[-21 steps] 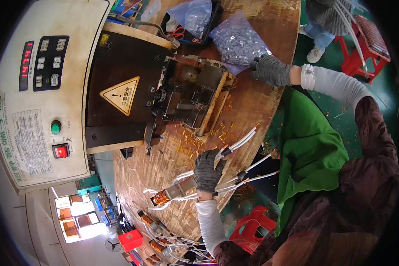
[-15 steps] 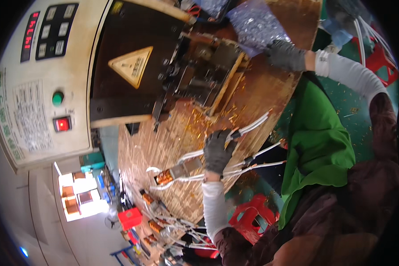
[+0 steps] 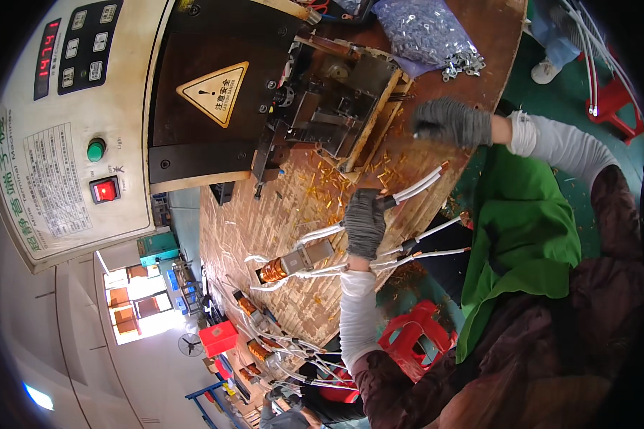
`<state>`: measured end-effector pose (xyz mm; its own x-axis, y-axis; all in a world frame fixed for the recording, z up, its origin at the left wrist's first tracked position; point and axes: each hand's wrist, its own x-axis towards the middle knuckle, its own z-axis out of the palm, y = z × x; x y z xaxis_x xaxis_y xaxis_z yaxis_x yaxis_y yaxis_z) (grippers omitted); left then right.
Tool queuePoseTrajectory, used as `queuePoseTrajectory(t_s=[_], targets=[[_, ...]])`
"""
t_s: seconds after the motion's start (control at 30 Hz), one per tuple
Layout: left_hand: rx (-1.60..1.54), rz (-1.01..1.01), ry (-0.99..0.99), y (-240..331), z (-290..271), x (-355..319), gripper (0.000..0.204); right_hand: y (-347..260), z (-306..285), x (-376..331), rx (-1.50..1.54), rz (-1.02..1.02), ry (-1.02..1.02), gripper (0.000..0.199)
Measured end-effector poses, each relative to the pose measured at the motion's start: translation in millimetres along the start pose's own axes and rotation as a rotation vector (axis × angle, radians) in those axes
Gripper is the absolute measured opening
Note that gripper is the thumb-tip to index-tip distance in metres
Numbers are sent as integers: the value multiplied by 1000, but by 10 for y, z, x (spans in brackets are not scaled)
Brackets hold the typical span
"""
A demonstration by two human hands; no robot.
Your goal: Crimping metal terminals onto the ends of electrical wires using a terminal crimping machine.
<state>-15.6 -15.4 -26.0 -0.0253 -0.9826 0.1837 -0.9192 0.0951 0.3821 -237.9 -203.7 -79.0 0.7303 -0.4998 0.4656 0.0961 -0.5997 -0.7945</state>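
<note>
**One head-worn fisheye, tilted over the bench**

A single view comes from the left head camera, looking down and close onto the wooden plank worktop [image 3: 279,214]. The picture sits rolled: the cream-and-black crimping machine [image 3: 157,107] fills the upper left, the person's sleeved forearms enter from the lower right. Straight edges bow toward the dark rim. No second view shares the scene.

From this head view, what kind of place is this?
Likely a small factory workbench for wire terminal crimping. A bench press machine with a control panel stands on a wooden table, a clear bag of metal terminals lies nearby, and the gloved left hand holds white wires.
</note>
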Motion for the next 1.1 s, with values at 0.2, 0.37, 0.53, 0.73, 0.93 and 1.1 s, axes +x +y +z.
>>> queuePoseTrajectory(t_s=[0.2,0.37,0.53,0.73,0.93,1.1], targets=[[-120,-22,-13,76,-211,23,14,-288,568,138,539,206,-121,13],[-154,-33,-58,36,-215,60,14,-341,667,192,529,279,-137,14],[-245,-73,-59,51,-238,128,13,-364,690,196,659,300,-107,12],[-221,32,27,40,-176,128,12,-302,775,140,667,350,-151,12],[-206,0,17,59,-206,58,12,-328,929,127,650,277,-84,12],[-221,16,33,64,-197,54,12,-342,959,125,656,289,-77,11]])
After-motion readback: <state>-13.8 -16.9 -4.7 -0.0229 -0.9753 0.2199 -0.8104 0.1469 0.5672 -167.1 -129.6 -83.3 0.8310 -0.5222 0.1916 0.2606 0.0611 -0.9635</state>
